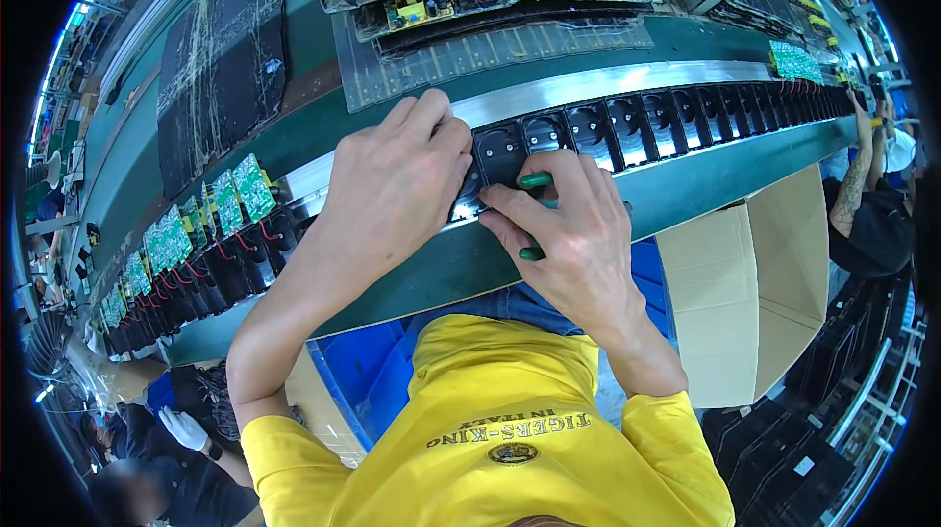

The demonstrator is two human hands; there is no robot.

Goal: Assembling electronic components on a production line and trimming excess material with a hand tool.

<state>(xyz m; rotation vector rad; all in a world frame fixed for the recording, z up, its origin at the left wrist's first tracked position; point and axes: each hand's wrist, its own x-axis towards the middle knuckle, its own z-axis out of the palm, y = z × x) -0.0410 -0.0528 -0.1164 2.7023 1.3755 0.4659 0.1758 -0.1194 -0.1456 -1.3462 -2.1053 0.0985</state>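
Observation:
A long row of black plastic housings [627, 130] runs along the metal rail in front of me. My left hand [397, 169] rests over the row with its fingers curled, touching the housings; its fingertips are mostly hidden. Just to the right, my right hand [576, 233] is closed round a small hand tool with green grips [535, 180], which looks like pliers. Its working end is hidden by my fingers, close to the housing [501, 154] between my hands. Round recesses and small shiny metal contacts show inside the housings.
Green circuit boards [225, 201] with red wires stand along the left part of the row. Stacked trays of yellow components [417, 9] lie beyond the rail. A dark scuffed sheet [223, 66] is at far left, an open cardboard box [711, 292] at right. Other people work at both sides.

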